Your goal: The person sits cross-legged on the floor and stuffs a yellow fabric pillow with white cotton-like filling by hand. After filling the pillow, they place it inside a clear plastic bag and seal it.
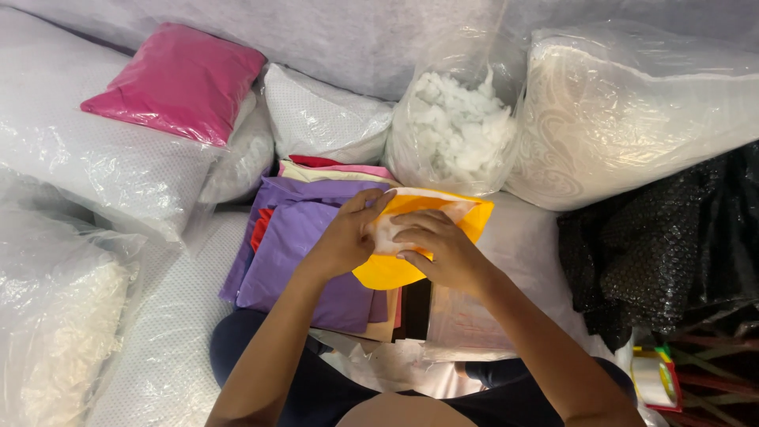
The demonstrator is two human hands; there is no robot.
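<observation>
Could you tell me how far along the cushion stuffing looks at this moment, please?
Done: a pink cushion lies bagged at upper left. In hand: both hands, left and right, hold open a yellow cover with white filling inside. Left: a stack of purple covers and an open bag of filling.

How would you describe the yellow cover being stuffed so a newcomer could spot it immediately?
Start at the clear bag of white stuffing at top centre. Just below it, both hands, left hand and right hand, hold a yellow fabric cover with white filling showing at its opening. It is the only yellow piece, lying beside the purple fabric stack.
</observation>
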